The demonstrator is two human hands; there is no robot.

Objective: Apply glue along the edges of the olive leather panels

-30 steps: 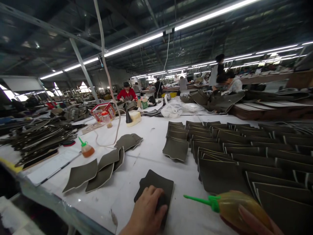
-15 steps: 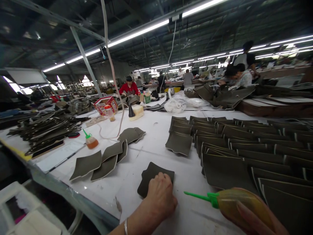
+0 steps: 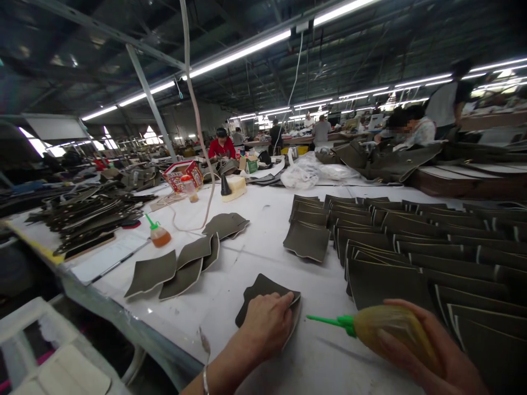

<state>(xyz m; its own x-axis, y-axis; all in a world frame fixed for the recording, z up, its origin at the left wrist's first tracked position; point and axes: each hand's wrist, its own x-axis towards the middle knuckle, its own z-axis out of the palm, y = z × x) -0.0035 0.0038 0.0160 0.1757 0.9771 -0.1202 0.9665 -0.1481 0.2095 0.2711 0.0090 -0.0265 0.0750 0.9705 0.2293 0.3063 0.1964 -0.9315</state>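
Note:
My left hand [image 3: 268, 321] is closed over a dark olive leather piece [image 3: 256, 291] on the white table. Its fingers bend round the right side, where a pale edge and underside show; the thumb is hidden. Gripped in my right hand [image 3: 436, 351] is a squeeze bottle [image 3: 395, 332] of amber liquid. The bottle lies tilted, its long green nozzle pointing left towards the piece, a short gap from it. Left of my left hand lie several loose leather pieces [image 3: 187, 263], overlapping one another.
Rows of overlapping leather pieces [image 3: 387, 280] cover the table's right side. A second green-nozzled bottle [image 3: 158, 235] stands at left, near a dark stack [image 3: 94, 216]. A hose [image 3: 197, 120] hangs down to the table. A person in red [image 3: 222, 147] sits further back.
My left hand's fingers have stretched out along the piece's right edge, and its pale underside now shows. The bottle has shifted slightly left, with more of my right hand in view.

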